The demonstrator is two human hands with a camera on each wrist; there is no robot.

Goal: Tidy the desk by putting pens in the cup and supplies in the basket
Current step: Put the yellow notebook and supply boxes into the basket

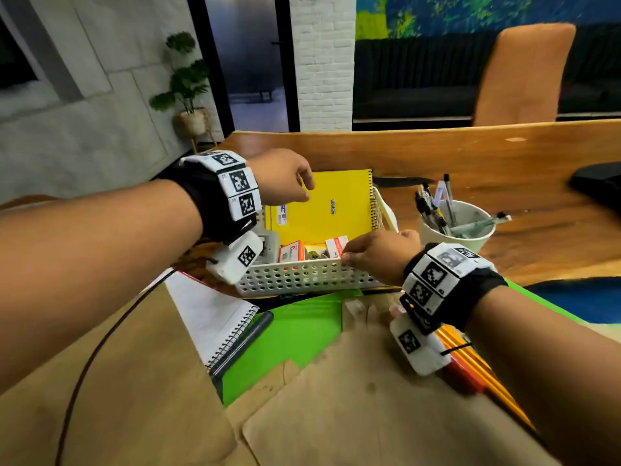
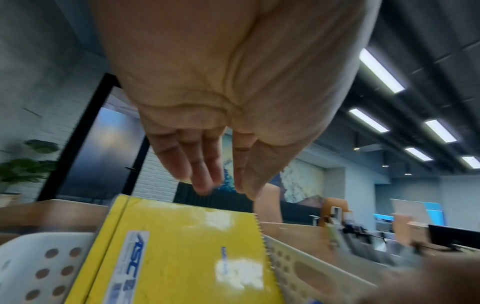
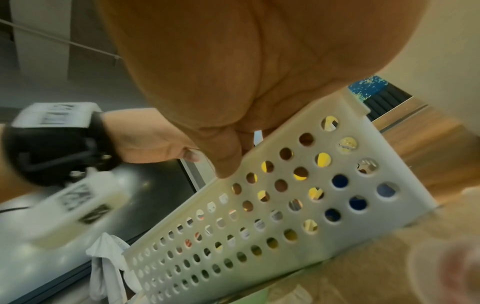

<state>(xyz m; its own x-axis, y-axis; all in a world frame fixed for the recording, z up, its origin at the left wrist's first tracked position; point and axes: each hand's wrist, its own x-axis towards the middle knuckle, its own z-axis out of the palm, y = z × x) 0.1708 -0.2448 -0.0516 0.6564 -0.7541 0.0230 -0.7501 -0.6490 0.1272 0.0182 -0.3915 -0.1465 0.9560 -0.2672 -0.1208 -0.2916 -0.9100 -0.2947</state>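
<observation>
A white perforated basket [image 1: 302, 279] [image 3: 311, 205] stands on the wooden desk. A yellow spiral notebook [image 1: 322, 210] [image 2: 176, 257] leans in it behind small red-and-white boxes [image 1: 292, 252]. My left hand [image 1: 307, 188] [image 2: 226, 189] hovers just over the notebook's upper left corner, fingers loose and holding nothing. My right hand [image 1: 347, 255] [image 3: 233, 152] grips the basket's front rim near its right end, thumb on the outer wall. To the right, a white cup [image 1: 470, 240] holds several pens [image 1: 433, 210].
Near me lie a white spiral notepad [image 1: 215, 317], a dark pen [image 1: 248, 341], a green folder [image 1: 302, 331] and brown paper [image 1: 336, 415]. Yellow pencils [image 1: 470, 358] lie under my right wrist. An orange chair [image 1: 524, 75] stands beyond the desk.
</observation>
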